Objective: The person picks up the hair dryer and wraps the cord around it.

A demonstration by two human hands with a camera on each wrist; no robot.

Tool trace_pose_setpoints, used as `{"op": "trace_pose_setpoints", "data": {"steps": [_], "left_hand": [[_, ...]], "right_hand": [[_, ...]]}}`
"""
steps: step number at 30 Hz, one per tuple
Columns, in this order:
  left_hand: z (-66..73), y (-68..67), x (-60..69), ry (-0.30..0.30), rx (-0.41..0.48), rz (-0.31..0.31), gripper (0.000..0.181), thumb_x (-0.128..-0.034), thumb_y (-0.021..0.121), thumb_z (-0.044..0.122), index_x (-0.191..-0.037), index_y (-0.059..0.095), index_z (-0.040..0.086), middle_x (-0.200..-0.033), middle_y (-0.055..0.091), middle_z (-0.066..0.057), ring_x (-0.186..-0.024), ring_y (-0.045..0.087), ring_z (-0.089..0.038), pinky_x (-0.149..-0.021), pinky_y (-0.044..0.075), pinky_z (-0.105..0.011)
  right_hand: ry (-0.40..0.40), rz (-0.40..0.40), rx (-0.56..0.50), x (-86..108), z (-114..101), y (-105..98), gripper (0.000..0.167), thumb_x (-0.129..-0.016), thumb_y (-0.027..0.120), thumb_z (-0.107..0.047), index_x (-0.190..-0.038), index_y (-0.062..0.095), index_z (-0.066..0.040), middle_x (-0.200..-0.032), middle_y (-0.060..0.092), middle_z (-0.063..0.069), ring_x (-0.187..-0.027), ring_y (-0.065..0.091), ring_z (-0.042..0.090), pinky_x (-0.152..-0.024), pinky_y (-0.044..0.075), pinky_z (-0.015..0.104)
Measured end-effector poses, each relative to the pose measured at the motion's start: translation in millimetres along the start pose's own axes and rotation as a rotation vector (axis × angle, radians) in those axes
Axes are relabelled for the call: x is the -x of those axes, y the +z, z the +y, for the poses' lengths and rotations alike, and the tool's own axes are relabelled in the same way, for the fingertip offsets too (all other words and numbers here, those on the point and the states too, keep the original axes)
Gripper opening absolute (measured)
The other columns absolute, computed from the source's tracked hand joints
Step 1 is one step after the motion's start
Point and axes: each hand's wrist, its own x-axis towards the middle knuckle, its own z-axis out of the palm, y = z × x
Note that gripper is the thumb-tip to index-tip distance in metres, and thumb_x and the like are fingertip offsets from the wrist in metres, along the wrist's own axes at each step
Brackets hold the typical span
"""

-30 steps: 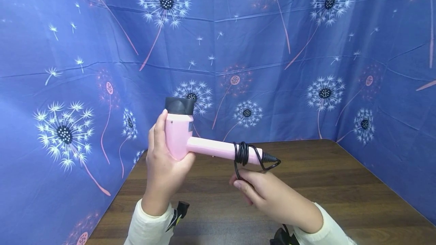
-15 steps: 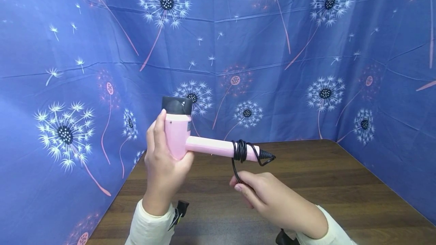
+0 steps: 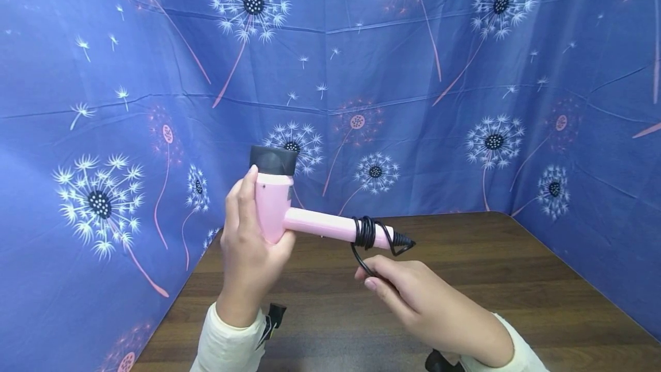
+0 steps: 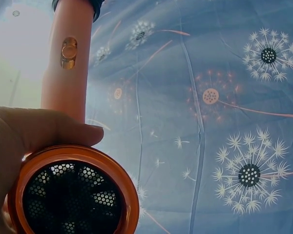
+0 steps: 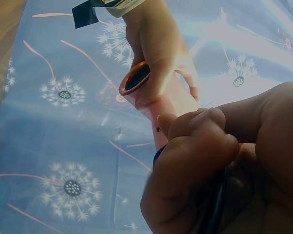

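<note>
A pink hair dryer [image 3: 273,202] with a black nozzle [image 3: 273,160] is held above the table, nozzle upward. My left hand [image 3: 253,251] grips its barrel, with the thumb near the base of the handle. To the right extends the handle [image 3: 320,224], its black cord [image 3: 365,232] wound around it near the end. Below the windings, my right hand [image 3: 418,297] pinches a length of the cord. In the left wrist view the round rear grille [image 4: 71,200] and a gold switch [image 4: 69,52] on the handle show. Curled right fingers [image 5: 185,161] hide much of the cord in the right wrist view.
Under the hands lies a brown wooden table [image 3: 330,314]. A blue curtain [image 3: 413,148] with dandelion print stands behind it and on both sides. Black straps with devices [image 3: 273,317] sit at the cream sleeves [image 3: 227,337].
My right hand has moved a little right and down with the cord, and the cord's free length below the handle is longer. The left hand and hair dryer have barely shifted.
</note>
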Motion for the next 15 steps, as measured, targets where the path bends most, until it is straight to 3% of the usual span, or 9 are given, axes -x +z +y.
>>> {"op": "trace_pose_setpoints", "data": {"steps": [7, 15], "left_hand": [[-0.6, 0.6, -0.2, 0.024, -0.005, -0.007, 0.110, -0.0604, 0.081, 0.007, -0.160, 0.037, 0.020, -0.148, 0.050, -0.016, -0.122, 0.057, -0.036, -0.078, 0.051, -0.055], [-1.1, 1.0, -0.1, 0.058, -0.004, -0.046, 0.111, -0.0595, 0.083, 0.006, -0.160, 0.039, 0.020, -0.151, 0.049, -0.014, -0.119, 0.060, -0.036, -0.075, 0.053, -0.056]], "right_hand": [[-0.059, 0.068, 0.038, 0.6, 0.7, -3.1, 0.022, -0.102, 0.058, -0.004, -0.114, 0.066, -0.021, -0.098, 0.068, -0.015, -0.081, 0.054, -0.004, -0.072, 0.047, 0.016], [-0.038, 0.109, -0.001, 1.7, 0.5, -8.9, 0.023, -0.100, 0.062, -0.003, -0.111, 0.068, -0.022, -0.092, 0.066, -0.014, -0.076, 0.052, -0.004, -0.066, 0.046, 0.015]]}}
